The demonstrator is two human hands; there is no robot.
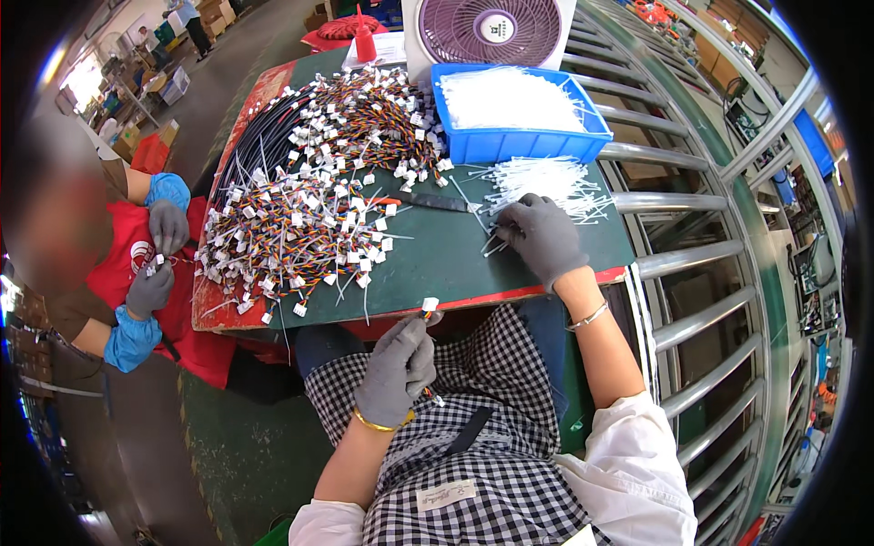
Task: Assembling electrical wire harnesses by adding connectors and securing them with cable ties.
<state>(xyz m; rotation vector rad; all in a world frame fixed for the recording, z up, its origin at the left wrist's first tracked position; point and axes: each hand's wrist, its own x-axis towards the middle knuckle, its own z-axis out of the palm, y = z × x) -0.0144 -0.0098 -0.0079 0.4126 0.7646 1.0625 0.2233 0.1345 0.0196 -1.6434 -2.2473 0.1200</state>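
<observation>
My left hand (399,369) is closed on a short wire harness in front of the table's near edge. The harness's white connector (430,304) sticks up above the fingertips, and its coloured wires come out below the fist. At the near edge of a loose pile of white cable ties (546,185), my right hand (543,238) bends its fingers together around a cable tie (492,248), whose end shows beside the fingertips. Both hands wear grey gloves. A big heap of wire harnesses (291,232) with white connectors covers the table's left part.
A blue bin (523,146) full of cable ties stands behind the loose pile, before a fan (487,32). A black-bladed tool (437,201) and a red bottle (364,44) lie and stand on the table (455,250). Rollers (687,264) run along the right. At left, a co-worker's gloved hands (155,282) hold a connector.
</observation>
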